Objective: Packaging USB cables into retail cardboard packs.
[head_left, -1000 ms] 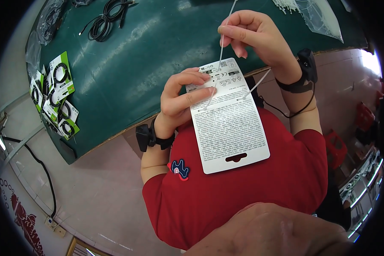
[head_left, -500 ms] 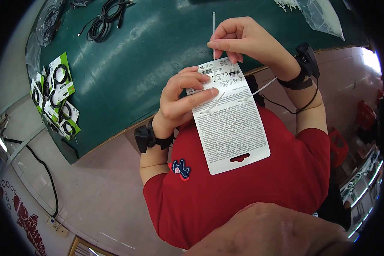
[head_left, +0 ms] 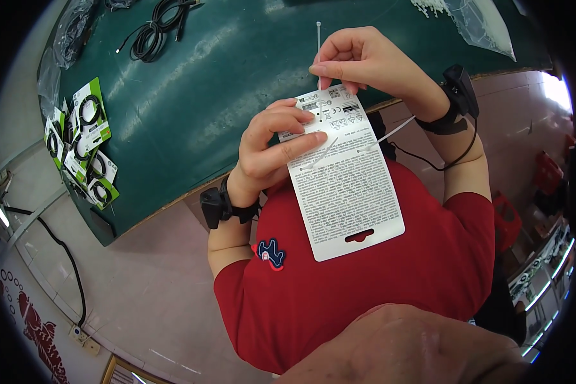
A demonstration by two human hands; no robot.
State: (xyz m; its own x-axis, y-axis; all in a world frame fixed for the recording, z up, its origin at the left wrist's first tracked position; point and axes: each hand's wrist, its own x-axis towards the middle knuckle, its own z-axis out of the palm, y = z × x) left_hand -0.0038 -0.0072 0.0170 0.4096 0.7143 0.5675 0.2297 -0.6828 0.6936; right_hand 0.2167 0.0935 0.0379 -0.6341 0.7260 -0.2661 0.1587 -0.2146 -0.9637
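Printed card (head_left: 349, 198) sits at centre frame, left hand (head_left: 269, 139) clasping its left edge; right hand (head_left: 347, 61), upper centre, pinches a white cable tie (head_left: 319, 41) snugly!

A green tabletop (head_left: 192, 121), streaked with pale scuffs, carries a heap of cable packs (head_left: 91, 144), white and green cards with black loops, by its left edge near the front left corner. Farther back along that left edge lies a dark plastic bag (head_left: 75, 32), and inward from it a coiled black cable (head_left: 150, 40). Toward the right, a clear bag (head_left: 483, 29) reaches almost to the front edge, beside loose white strips (head_left: 431, 8).
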